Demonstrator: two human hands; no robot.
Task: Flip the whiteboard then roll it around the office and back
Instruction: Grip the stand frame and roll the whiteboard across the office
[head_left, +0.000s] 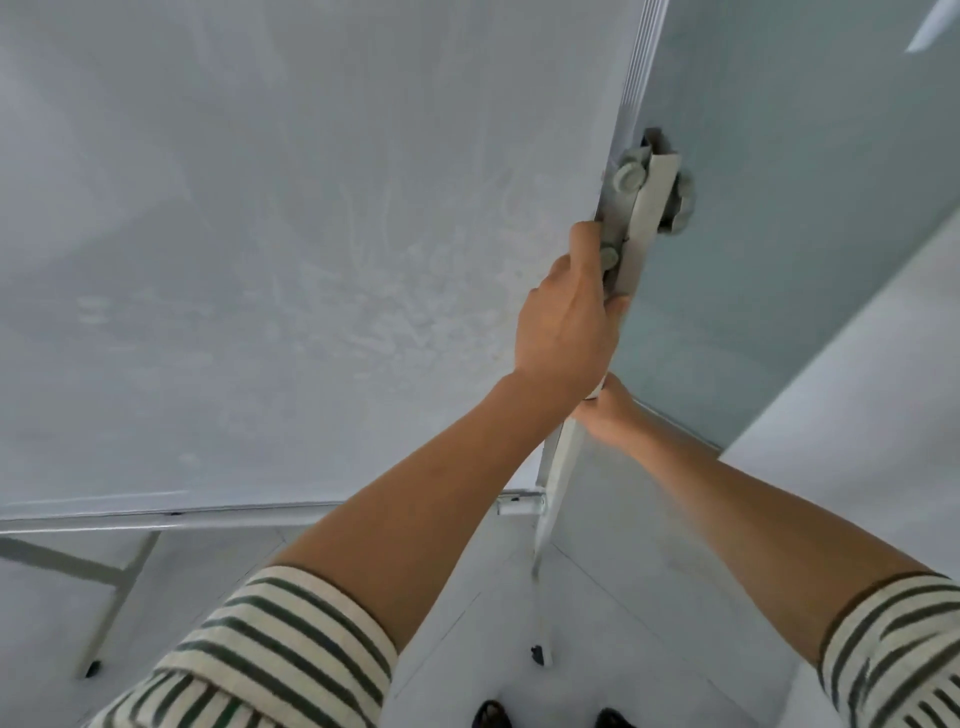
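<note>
The whiteboard (291, 249) fills the left and middle of the head view, its smudged white face toward me and its right edge running up the frame. A grey pivot clamp with round knobs (641, 192) sits on that edge where the stand's upright post (558, 478) meets it. My left hand (569, 312) is closed around the post and board edge just below the knobs. My right hand (605, 410) grips the same post lower down, partly hidden behind my left wrist. Both forearms reach up from striped sleeves.
A frosted glass panel (789, 234) stands close on the right, with a white wall (872, 415) beside it. The board's bottom rail (156, 517) and stand legs with castors (537, 654) rest on the pale floor. My shoes (493, 714) show at the bottom edge.
</note>
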